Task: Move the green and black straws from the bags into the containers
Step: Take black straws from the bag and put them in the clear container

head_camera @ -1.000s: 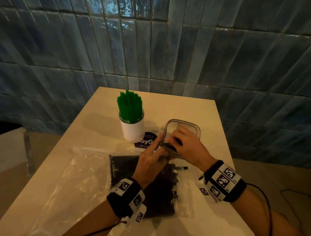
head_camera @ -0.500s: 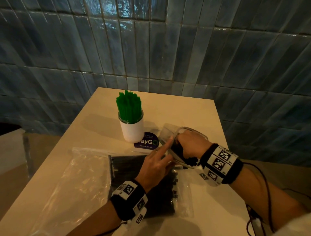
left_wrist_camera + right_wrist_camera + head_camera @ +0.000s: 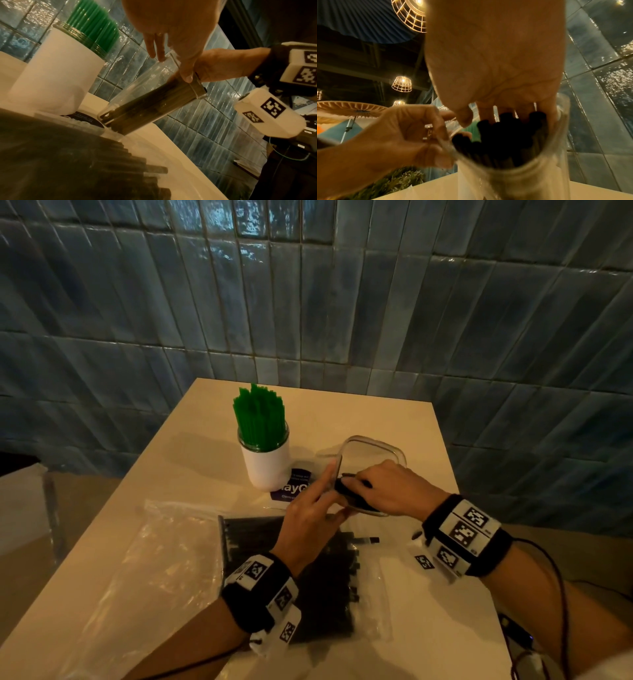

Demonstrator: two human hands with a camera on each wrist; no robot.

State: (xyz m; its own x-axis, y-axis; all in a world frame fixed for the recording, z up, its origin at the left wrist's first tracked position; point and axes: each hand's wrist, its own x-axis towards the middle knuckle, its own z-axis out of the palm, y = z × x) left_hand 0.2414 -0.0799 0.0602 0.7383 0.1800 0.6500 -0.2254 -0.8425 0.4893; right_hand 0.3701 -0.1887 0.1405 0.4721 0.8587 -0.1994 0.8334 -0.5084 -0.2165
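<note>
A clear container (image 3: 375, 448) leans toward me on the table, with black straws (image 3: 150, 105) lying inside it. My left hand (image 3: 320, 501) grips its rim, thumb (image 3: 187, 75) on one side and fingers on the other. My right hand (image 3: 368, 486) is at the container's mouth, fingers and thumb round the ends of a bundle of black straws (image 3: 505, 135). More black straws (image 3: 308, 563) lie in a clear bag (image 3: 164, 559) under my left wrist. Green straws (image 3: 260, 419) stand in a white container (image 3: 267, 465).
One loose black straw (image 3: 366, 540) lies by the bag's right edge. A dark round sticker (image 3: 291, 491) sits between the two containers. The table (image 3: 376, 419) ends at a blue tiled wall (image 3: 342, 302), and its right edge is close to my right wrist.
The clear container has tipped toward me under my left hand. My right hand dipped to the mouth with a bundle of black straws, which now sit deeper inside.
</note>
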